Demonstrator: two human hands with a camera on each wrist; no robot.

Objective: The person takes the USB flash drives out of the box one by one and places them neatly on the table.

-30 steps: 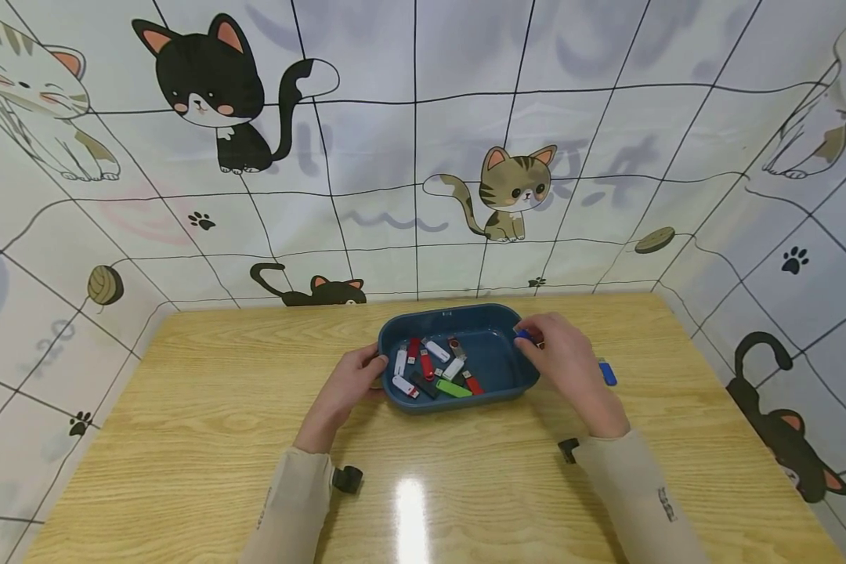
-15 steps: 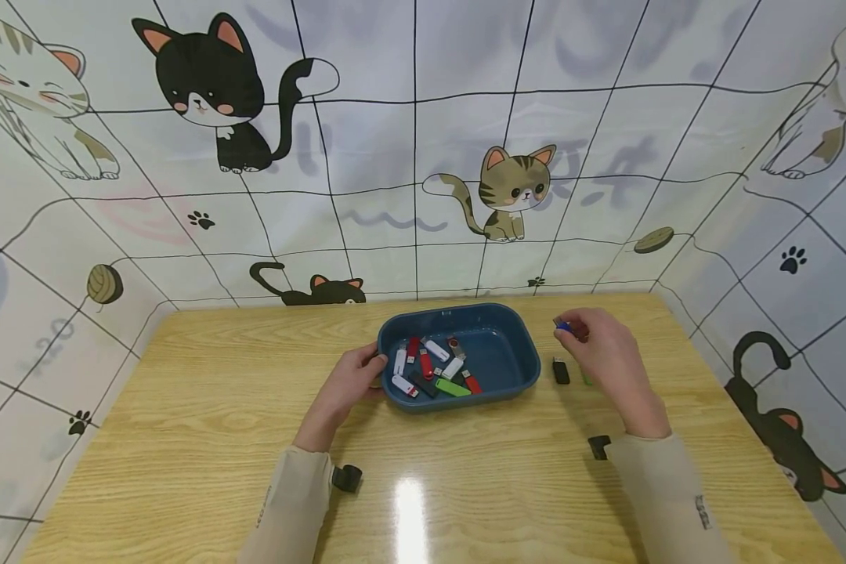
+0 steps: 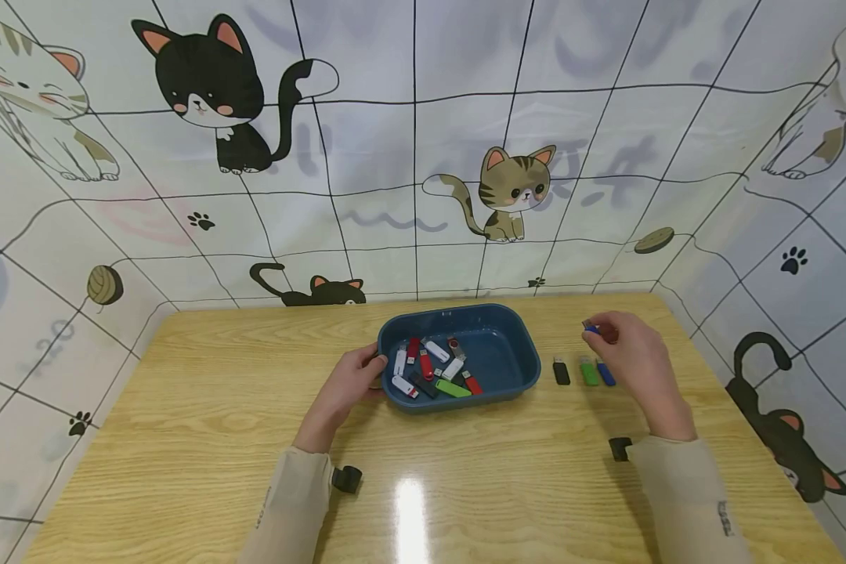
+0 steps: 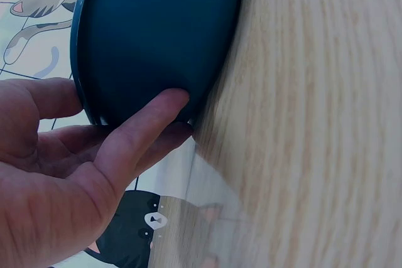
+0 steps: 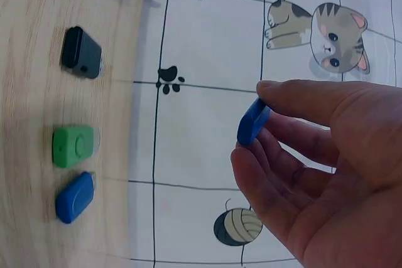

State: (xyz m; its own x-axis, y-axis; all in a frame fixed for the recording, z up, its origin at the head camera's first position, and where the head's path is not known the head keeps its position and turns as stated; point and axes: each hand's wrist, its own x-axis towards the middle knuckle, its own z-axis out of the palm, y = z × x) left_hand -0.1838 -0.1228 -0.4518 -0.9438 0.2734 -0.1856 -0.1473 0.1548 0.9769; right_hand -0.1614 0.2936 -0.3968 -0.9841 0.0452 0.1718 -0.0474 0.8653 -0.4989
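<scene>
My right hand point(image 3: 638, 356) pinches a blue USB stick point(image 5: 253, 122) between thumb and fingers, raised over the table right of the dark blue plastic bin point(image 3: 505, 356). Below it, in a row on the wood, lie a black USB stick point(image 3: 561, 372), a green USB stick point(image 3: 588, 371) and another blue USB stick point(image 3: 605, 374). My left hand point(image 3: 348, 381) holds the bin's left end. In the left wrist view, the left thumb point(image 4: 147, 123) lies against the bin's outer wall. Several USB sticks, white, red, black and bright green point(image 3: 454, 388), are heaped in the bin's left half.
The wooden table point(image 3: 240, 439) ends at a cat-printed cloth wall point(image 3: 381, 157) behind and at both sides. Dark camera mounts point(image 3: 347, 479) stick out from both sleeves.
My right hand has carried the blue USB stick from the bin's right rim rightward over the row, uncovering the black and green sticks. The left hand and bin have stayed put.
</scene>
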